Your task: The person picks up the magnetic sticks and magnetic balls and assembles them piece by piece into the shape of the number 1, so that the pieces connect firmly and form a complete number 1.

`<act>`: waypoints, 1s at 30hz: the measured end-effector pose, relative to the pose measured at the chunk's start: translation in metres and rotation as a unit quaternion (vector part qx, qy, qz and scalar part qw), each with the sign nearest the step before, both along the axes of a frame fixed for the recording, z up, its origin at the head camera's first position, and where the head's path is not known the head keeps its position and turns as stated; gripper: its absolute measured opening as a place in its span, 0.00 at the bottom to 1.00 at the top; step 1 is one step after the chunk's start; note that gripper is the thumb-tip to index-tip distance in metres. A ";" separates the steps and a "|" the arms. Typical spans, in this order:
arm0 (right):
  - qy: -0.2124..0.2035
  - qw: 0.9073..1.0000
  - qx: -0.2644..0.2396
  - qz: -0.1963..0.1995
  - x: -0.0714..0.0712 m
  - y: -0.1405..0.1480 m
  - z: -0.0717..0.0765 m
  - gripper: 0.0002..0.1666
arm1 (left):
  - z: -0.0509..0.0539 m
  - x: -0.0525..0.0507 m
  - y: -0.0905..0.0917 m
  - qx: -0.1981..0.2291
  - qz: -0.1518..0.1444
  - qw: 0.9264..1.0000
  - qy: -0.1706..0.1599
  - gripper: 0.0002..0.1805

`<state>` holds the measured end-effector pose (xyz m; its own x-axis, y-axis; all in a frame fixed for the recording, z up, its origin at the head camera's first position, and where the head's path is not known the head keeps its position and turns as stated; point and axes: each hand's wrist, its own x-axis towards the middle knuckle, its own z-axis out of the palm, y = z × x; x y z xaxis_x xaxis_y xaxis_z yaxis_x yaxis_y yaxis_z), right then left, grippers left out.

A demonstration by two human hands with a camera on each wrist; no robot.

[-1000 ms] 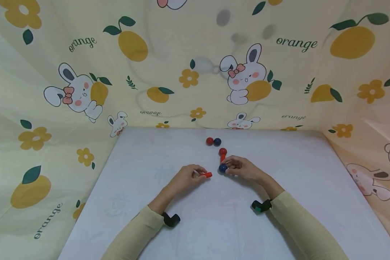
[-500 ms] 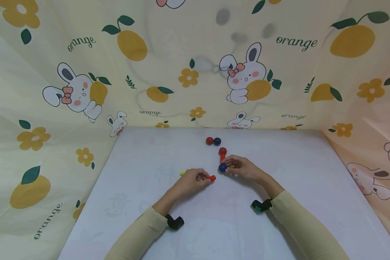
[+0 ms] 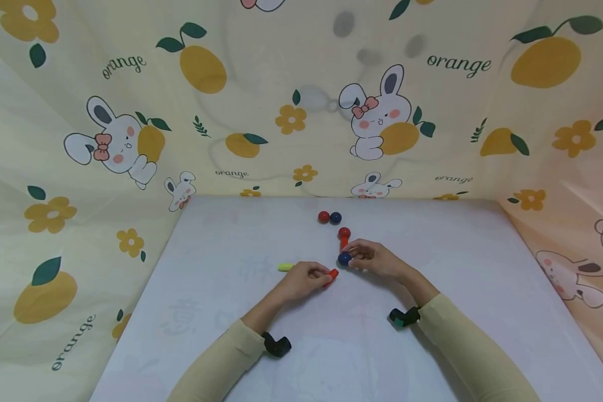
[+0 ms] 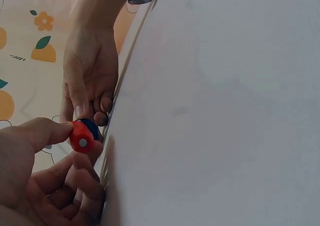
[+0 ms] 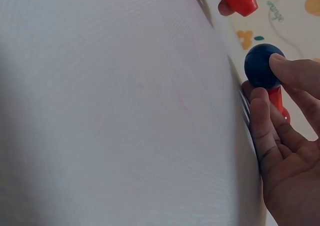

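Observation:
Between thumb and fingers, my left hand [image 3: 302,282] pinches a short red magnetic rod [image 3: 334,274]; its end shows a small pale disc in the left wrist view. My right hand [image 3: 377,259] pinches a dark blue ball [image 5: 261,68] joined to one end of a second red rod [image 3: 344,244]. A red ball [image 3: 344,233] sits at that rod's far end. The left hand's rod is just left of the blue ball, apart from it in the right wrist view. Behind the left hand a yellow-green rod [image 3: 285,267] lies partly hidden.
Farther back on the white table [image 3: 231,234], a loose red ball [image 3: 324,217] and a dark blue ball [image 3: 335,218] lie side by side. A patterned cloth [image 3: 261,111] rises behind the table and along its sides.
My left hand has shifted right and slightly nearer, turning its red rod to point up toward the blue ball. The yellow-green rod has come into view behind it. My right hand stays put.

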<state>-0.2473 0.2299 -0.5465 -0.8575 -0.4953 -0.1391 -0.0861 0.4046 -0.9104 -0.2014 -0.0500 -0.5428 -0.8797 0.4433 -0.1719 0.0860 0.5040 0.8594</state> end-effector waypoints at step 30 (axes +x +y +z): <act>0.006 1.000 -0.002 -0.007 0.000 0.000 -0.002 0.21 | 0.006 -0.009 0.029 -0.015 0.027 0.997 -0.071 0.16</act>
